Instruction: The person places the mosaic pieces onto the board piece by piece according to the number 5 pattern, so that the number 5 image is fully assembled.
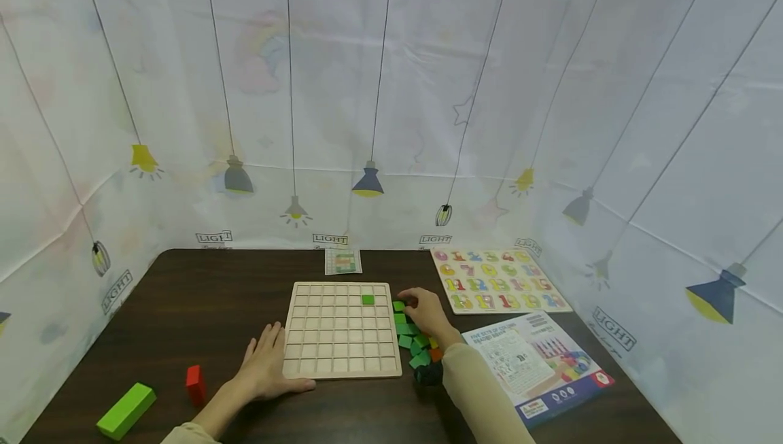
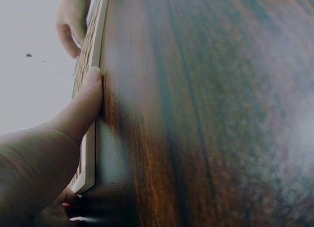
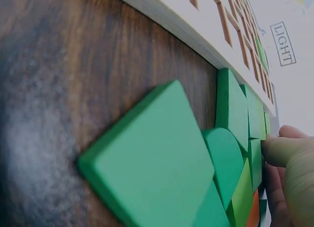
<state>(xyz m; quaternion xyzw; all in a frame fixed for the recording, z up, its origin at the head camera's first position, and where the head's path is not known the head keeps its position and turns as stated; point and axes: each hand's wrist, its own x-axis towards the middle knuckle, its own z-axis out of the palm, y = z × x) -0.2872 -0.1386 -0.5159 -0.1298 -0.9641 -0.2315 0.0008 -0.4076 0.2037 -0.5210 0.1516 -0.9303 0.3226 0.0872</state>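
A pale wooden grid board [image 1: 342, 374] lies flat on the dark table, with one bright green square tile [image 1: 368, 300] in an upper-right cell. My left hand [image 1: 266, 362] rests by the board's lower-left corner, its fingers along the left side and its thumb [image 2: 88, 99] against the near edge. Beside the board's right edge is a cluster of green tiles [image 1: 420, 359]. Over the far end of that cluster, my right hand [image 1: 428, 311] reaches with bent fingers close to a light green tile [image 1: 399, 306]. In the right wrist view its thumb [image 3: 279, 151] is beside the tiles; no held tile shows.
Left of my left arm stand a red block [image 1: 196, 385] and a long green block [image 1: 126, 411]. A small patterned card [image 1: 342, 262] lies behind the grid board. To the right are a number board [image 1: 495, 281] and a printed sheet [image 1: 538, 362]. Printed curtains [image 1: 391, 124] surround the table.
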